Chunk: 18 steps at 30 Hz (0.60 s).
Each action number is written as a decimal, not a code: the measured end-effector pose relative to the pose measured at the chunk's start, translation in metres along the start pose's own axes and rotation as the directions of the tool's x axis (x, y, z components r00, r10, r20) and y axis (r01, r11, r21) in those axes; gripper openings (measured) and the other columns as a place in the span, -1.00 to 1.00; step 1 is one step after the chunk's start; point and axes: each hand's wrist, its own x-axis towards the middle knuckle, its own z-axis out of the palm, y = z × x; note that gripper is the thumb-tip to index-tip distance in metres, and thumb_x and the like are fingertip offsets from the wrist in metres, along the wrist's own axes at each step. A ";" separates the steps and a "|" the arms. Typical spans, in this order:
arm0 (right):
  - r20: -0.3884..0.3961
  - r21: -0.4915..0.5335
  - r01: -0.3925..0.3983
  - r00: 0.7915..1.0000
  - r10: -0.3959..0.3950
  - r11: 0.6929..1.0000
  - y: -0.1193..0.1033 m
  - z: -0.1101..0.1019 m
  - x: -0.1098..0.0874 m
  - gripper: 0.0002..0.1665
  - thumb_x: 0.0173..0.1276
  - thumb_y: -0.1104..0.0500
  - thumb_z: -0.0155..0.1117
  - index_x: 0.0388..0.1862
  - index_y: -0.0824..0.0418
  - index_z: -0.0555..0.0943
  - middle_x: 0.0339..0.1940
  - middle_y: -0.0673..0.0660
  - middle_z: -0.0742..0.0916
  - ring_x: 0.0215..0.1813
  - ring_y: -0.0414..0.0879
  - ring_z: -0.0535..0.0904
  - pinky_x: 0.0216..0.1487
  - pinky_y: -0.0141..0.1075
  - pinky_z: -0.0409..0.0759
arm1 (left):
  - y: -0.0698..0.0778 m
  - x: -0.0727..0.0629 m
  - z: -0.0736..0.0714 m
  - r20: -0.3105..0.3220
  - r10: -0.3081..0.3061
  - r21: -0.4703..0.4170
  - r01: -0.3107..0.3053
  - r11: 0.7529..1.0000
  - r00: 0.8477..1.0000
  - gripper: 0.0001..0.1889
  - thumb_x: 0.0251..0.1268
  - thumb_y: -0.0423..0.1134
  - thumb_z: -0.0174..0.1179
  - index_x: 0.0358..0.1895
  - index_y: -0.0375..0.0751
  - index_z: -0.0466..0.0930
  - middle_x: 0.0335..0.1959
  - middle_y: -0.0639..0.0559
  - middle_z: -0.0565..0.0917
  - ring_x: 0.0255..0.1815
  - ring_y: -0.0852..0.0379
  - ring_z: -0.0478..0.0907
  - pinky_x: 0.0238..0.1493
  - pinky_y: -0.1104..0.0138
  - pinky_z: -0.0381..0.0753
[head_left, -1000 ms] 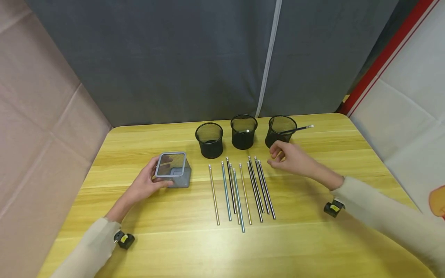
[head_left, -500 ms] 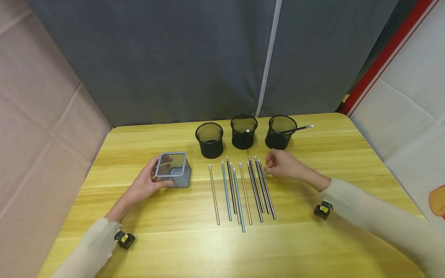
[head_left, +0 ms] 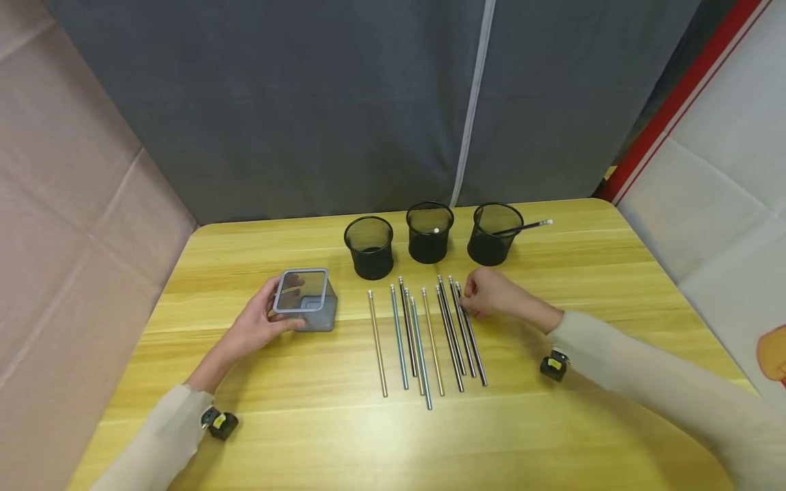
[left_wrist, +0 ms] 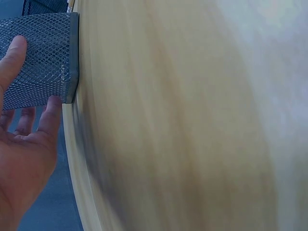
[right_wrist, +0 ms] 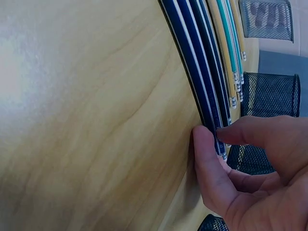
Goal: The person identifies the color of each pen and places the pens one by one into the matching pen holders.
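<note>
L grip (head_left: 260,327) curved round grey cup (head_left: 322,316); R grip (head_left: 493,294) bent, pinching dk pencil (head_left: 475,348)

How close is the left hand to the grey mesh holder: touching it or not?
Touching. The head view shows the left hand with its thumb against the near side of the grey mesh holder, fingers curled behind it.

- Right hand (head_left: 494,294): covers part of the outermost dark pencil (head_left: 474,344), nearest the surface's (head_left: 295,436) right edge.
- Middle black cup (head_left: 428,248), by the surface's back edge: only a white tip (head_left: 437,230) shows; the rest is hidden.
- Gray mesh box (left_wrist: 43,53): cut off by the left wrist view's left edge.
</note>
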 end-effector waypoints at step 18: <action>0.000 -0.200 -0.044 0.999 0.045 0.979 -0.013 0.000 0.007 -0.61 0.31 0.28 0.39 -0.74 0.29 0.65 -0.75 0.06 0.68 -0.64 -0.09 0.68 -0.17 -0.21 0.71 | -0.001 0.000 0.000 0.005 0.002 -0.004 -0.002 1.000 1.000 -0.12 0.11 -0.53 0.48 0.49 -0.26 0.20 0.40 -0.31 0.35 0.42 -0.31 0.28 0.13 0.42 0.55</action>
